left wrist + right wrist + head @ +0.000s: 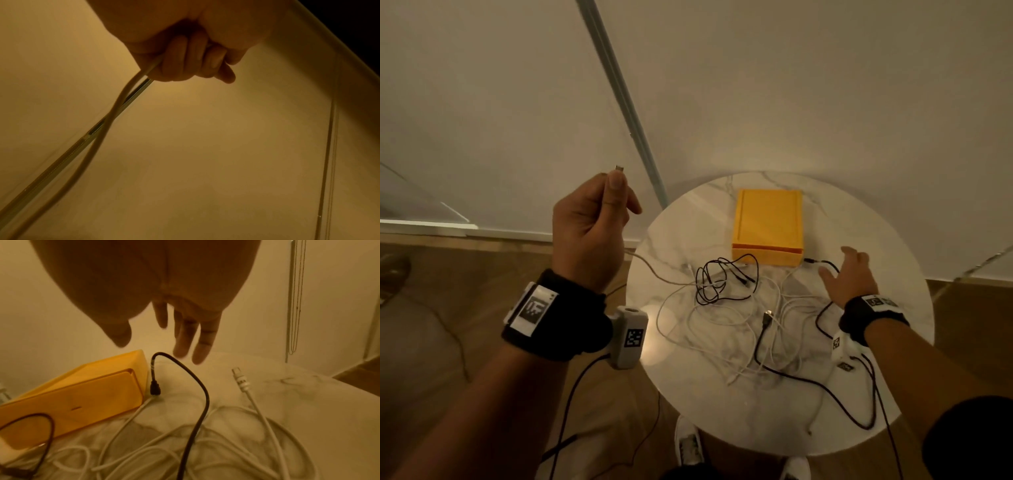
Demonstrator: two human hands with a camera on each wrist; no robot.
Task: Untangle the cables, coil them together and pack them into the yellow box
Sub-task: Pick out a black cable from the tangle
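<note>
A round marble table (893, 260) is seen from above. Off its left edge, the left hand (589, 222) is raised, fingers curled around a white cable (654, 270), thumb pinching it just below the metal plug (619, 168) that pokes out on top. The cable slopes down onto the table into a tangle of white and black cables (726, 301) at the table's middle. At the table's far side, touching the tangle, sits the closed yellow box (768, 226). Right of the box, the right hand (851, 277) hovers with fingers spread and straight, holding nothing, just above a black cable (197, 402) whose plug (154, 387) lies beside the box's corner.
</note>
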